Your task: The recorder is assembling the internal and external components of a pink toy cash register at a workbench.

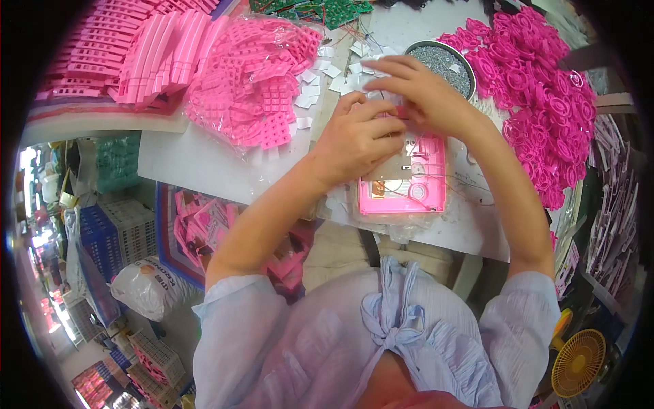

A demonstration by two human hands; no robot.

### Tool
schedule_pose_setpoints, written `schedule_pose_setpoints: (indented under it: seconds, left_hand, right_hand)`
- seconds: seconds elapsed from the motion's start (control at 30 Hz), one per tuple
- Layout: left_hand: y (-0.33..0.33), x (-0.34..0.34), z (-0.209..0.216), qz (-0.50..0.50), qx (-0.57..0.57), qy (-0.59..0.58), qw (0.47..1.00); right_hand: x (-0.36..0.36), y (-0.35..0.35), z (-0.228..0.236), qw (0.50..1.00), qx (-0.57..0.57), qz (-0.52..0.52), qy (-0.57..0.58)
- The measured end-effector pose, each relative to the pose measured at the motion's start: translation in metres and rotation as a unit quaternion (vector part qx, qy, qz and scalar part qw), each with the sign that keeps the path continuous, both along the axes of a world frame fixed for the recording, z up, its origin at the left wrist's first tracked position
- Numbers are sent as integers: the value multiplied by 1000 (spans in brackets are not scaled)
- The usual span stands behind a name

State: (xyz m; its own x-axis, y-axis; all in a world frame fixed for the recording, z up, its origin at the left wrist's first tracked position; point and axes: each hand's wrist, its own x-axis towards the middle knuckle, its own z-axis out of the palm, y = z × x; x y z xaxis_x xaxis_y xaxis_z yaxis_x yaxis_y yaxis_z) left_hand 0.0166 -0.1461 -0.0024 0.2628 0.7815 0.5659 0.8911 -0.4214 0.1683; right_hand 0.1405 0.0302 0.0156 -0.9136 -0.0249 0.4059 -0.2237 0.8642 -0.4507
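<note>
A pink plastic casing (pixel 437 202) lies open side up at the table's near edge, with thin wires and a grey-brown board (pixel 390 168) inside it. My left hand (pixel 361 140) is closed over the casing's far left part, its fingers curled and their grip hidden. Just right of it, my right hand (pixel 432 95) reaches over the far end of the casing, fingers bent but apart and pointing left. A small red piece (pixel 402 112) shows between the two hands; which hand touches it I cannot tell.
Beyond my hands are white paper-like pieces (pixel 310 90) and a round tin of small metal parts (pixel 458 60). Pink keypads in a clear bag (pixel 252 82) and stacked pink panels (pixel 157 58) lie left; magenta rings (pixel 545 116) pile right. Green circuit boards (pixel 334 10) lie at the back.
</note>
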Motion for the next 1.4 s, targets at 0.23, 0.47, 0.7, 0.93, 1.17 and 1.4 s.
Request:
schedule_pose_setpoints:
  seconds: [0.23, 0.47, 0.7, 0.93, 1.17, 1.4]
  left_hand:
    - [-1, 2, 0, 166, -131, -224, 951]
    - [2, 9, 0, 150, -82, -180, 969]
    - [18, 10, 17, 68, -167, -87, 980]
    - [37, 30, 20, 31, -169, 154, 973]
    - [53, 41, 52, -18, -329, 188, 925]
    - [86, 26, 57, 95, -499, 85, 857]
  right_hand:
    - [26, 0, 21, 978, 141, -81, -134]
    - [60, -68, 21, 947, 176, -165, -213]
    - [87, -98, 8, 958, 40, -264, -108]
    - [84, -101, 11, 952, 44, -292, -76]
    - [89, -96, 11, 949, 64, -287, -109]
    - [84, -80, 11, 935, 32, -289, -205]
